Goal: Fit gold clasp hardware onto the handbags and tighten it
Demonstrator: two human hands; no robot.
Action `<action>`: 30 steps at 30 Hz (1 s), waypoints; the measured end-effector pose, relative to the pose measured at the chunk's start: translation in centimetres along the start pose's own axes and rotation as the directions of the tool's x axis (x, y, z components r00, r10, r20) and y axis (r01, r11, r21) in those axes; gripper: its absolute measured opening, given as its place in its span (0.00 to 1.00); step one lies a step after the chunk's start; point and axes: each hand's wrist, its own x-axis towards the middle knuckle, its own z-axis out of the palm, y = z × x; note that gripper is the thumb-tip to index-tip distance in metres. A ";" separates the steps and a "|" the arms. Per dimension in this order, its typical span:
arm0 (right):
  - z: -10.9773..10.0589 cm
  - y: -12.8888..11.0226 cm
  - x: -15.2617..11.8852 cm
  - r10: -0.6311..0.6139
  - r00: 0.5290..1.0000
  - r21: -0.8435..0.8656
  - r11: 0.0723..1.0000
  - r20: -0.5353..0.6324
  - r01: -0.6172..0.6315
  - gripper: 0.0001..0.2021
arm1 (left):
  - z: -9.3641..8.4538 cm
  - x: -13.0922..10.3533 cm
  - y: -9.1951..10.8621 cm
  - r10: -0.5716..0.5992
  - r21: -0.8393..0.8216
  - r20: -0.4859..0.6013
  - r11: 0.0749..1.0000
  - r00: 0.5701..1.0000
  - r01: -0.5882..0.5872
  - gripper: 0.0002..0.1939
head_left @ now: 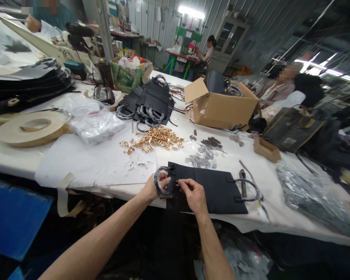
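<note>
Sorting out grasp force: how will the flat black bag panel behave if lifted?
The black bag panel is probably light for its size, since it looks thin. It may flex yet hold some shape: it lies flat with crisp edges. Its right-end handle might feel slippery, given the shiny clear wrap.

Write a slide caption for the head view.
Left hand at a wrapped handle, right hand pinching a metal fitting over a black bag panel, gold hardware heaped beyond.

Glaring tube light (191,12), edges seemingly blurred
</note>
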 end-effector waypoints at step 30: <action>2.3 -1.0 -1.2 -0.276 0.960 -0.301 0.921 -0.056 0.247 0.11 | -0.5 -0.4 -0.1 -0.010 0.084 -0.063 0.996 0.998 0.015 0.15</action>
